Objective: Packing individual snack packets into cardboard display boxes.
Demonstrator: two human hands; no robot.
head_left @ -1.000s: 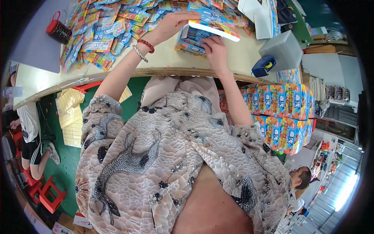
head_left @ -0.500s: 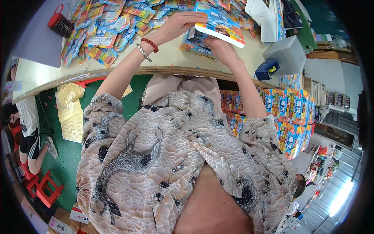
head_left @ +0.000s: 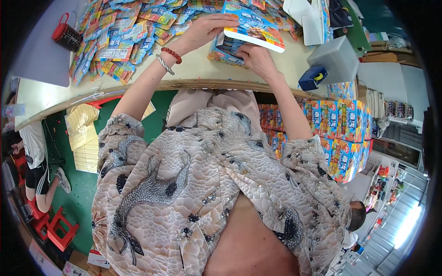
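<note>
On the table in front of me stands a printed blue and orange cardboard box (head_left: pixel 220 56) with its top opened. The box's printed lid (head_left: pixel 253 25), edged in white, is tilted up over the opening. My left hand (head_left: pixel 209 30), with a red bead bracelet and a silver bangle at its wrist, has its fingers closed on the lid's left side. My right hand (head_left: pixel 258 60) is at the opening, fingers curled and pressed together; whatever they hold is hidden. Packets partly show inside the box. Many flat colourful packets (head_left: pixel 124 41) lie heaped to the left and beyond.
A red-lidded dark jar (head_left: pixel 66 36) stands at the table's left. To the right are a blue tape dispenser (head_left: pixel 313 77), a translucent bin (head_left: pixel 334 60) and a white panel (head_left: pixel 306 20). Stacked printed boxes (head_left: pixel 343 133) are below the table's right side. A person (head_left: pixel 34 147) sits at far left.
My right hand has drawn slightly back from inside the box, so more of its fingers show. The left hand stays on the lid. The whole view has shifted slightly.
</note>
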